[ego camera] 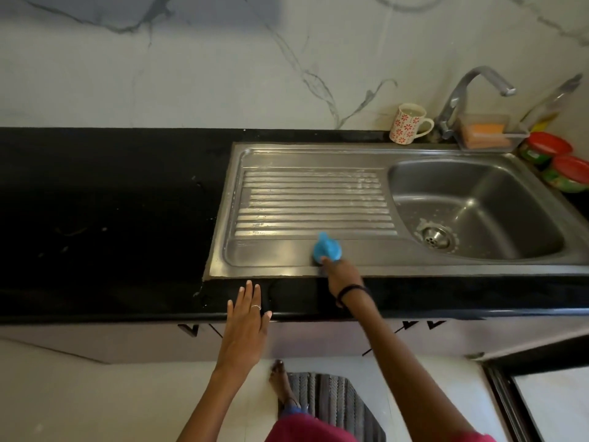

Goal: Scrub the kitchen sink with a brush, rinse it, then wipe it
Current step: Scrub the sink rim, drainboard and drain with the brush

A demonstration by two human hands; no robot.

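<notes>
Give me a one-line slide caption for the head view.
Right hand scrubs the sink drainboard's front edge with a blue brush; left hand rests flat on the black counter.

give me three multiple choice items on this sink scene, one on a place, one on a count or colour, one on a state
1. Where is the brush?
A. in the basin by the drain
B. on the flat front strip of the drainboard
C. on the black counter

2. How many red-lidded jars stand right of the sink?
A. two
B. four
C. none

3. What is the left hand doing?
A. gripping the tap
B. holding the mug
C. lying flat on the counter edge

Answers:
1. B, the right hand holds the blue brush on the smooth strip in front of the ribs, left of the basin.
2. A, two jars with red lids show at the right edge.
3. C, its fingers are straight on the counter and hold nothing.
</notes>
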